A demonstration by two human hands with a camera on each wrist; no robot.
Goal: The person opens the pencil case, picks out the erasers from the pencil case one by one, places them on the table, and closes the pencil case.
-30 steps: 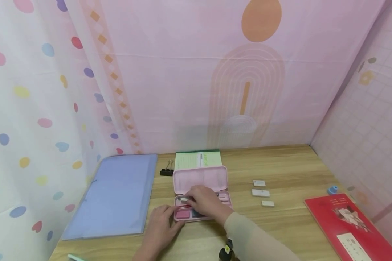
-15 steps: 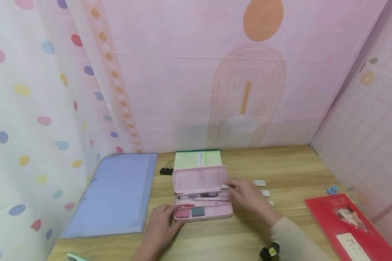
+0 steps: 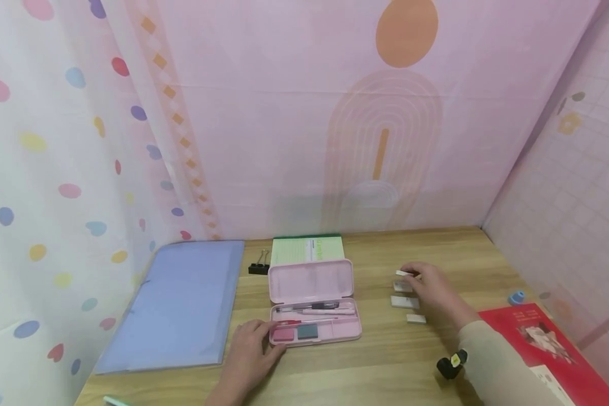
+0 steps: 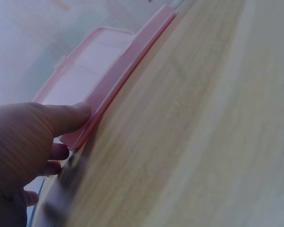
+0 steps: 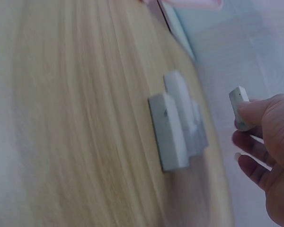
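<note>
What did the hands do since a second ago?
The right hand left the open pink pencil case and moved right, and now pinches a small white eraser above the three on the table. The left hand stayed at the case's corner.

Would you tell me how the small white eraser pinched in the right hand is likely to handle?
The white eraser is probably light, since the right hand lifts it by fingertips. Its blocky shape suggests it won't roll. It looks stiff, showing no bend.

An open pencil case point(image 3: 312, 307) sits mid-table point(image 3: 375, 366), a folder point(image 3: 177, 304) to its left, a notebook point(image 3: 308, 248) and binder clip point(image 3: 259, 267) behind it, three erasers point(image 3: 405, 301) to its right, a book point(image 3: 543, 349) farther right
</note>
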